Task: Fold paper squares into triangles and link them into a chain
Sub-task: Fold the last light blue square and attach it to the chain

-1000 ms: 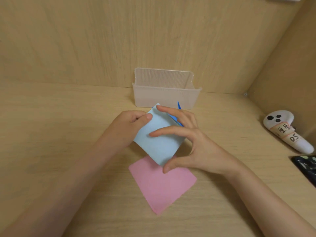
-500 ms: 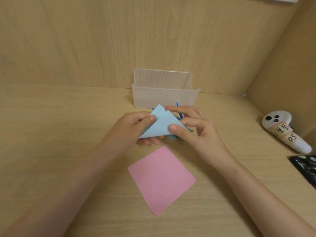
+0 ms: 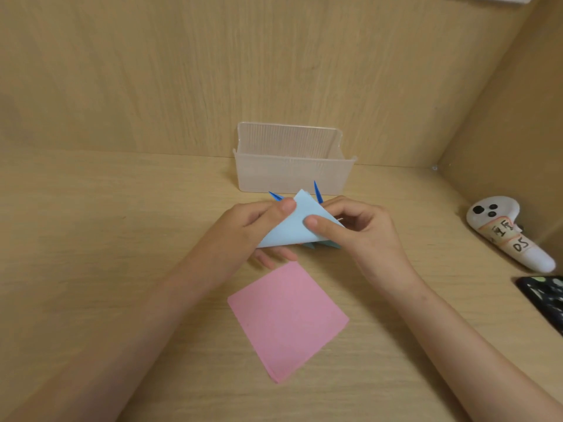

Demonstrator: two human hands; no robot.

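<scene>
A light blue paper [image 3: 291,226], folded into a triangle, is held above the wooden desk. My left hand [image 3: 243,233] pinches its left side with the thumb on top. My right hand [image 3: 356,229] pinches its right side, thumb pressed on the paper. Two dark blue paper tips [image 3: 317,191] stick up behind the light blue triangle; the rest of that piece is hidden. A pink paper square [image 3: 288,318] lies flat on the desk, nearer to me than the hands.
A translucent plastic box [image 3: 292,172] stands against the back wall just behind the hands. A white controller with a taped label [image 3: 505,229] lies at the right by the side wall. A black object [image 3: 545,296] sits at the right edge.
The light blue paper was a flat square a second ago; its lower corner has been brought up to the top, making a triangle. Both hands now pinch the fold's sides.
</scene>
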